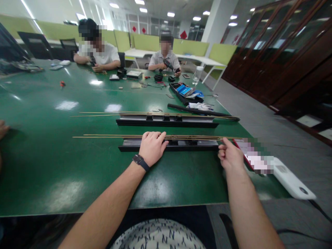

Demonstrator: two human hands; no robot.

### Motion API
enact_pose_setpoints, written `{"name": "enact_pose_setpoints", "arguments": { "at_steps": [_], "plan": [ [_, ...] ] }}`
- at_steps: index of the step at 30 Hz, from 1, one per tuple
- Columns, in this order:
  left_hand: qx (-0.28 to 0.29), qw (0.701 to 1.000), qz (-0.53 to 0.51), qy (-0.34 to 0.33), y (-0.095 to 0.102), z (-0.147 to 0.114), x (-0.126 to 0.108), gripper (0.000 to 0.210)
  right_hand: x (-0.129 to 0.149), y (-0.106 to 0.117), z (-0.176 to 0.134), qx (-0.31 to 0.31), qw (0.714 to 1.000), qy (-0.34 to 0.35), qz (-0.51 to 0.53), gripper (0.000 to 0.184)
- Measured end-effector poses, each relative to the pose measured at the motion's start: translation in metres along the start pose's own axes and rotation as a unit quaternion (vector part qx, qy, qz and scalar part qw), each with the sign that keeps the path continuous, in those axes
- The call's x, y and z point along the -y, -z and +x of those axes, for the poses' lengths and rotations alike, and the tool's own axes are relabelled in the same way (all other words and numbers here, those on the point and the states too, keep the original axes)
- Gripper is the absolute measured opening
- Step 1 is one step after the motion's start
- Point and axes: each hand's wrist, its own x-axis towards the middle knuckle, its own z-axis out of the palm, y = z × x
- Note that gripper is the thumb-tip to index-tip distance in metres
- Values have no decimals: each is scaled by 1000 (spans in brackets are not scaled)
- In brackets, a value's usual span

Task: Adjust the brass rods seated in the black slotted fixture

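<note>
A long black rail with a grey channel (pixel 192 148) lies crosswise in front of me. Several thin gold-coloured rods (pixel 111 136) run along its top and stick out past its left end. My left hand (pixel 152 147), with a dark watch on its wrist, rests over the rail and rods, fingers bent down on the far side. At the rail's right end, my right hand (pixel 230 154) has its index finger against the rods and its other fingers curled; its grip is partly hidden. Farther off lies a second black rail (pixel 168 123) with similar rods along it.
A dark bar (pixel 202 111), white gloves (pixel 199 106) and a black tray of blue packets (pixel 185 93) lie beyond. A red-edged phone (pixel 245 155) and a white device (pixel 293 178) lie right. Two people sit opposite with tools. Another person's hand (pixel 3 129) is at left.
</note>
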Motion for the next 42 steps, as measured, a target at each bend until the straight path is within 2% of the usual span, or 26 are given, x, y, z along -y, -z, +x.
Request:
{"name": "enact_pose_setpoints", "arguments": {
  "at_steps": [5, 23, 42],
  "plan": [
    [-4, 1000, -2, -1, -1, 0, 0, 34, 4, -2, -4, 8, 1000, -3, 21, 13],
    [-7, 1000, -7, -3, -1, -1, 1, 33, 5, 0, 1, -42, 999, 3, 10, 25],
    [1, 1000, -11, 2, 1, 0, 0, 34, 3, 2, 6, -43, 999, 19, 0, 32]
  ]
}}
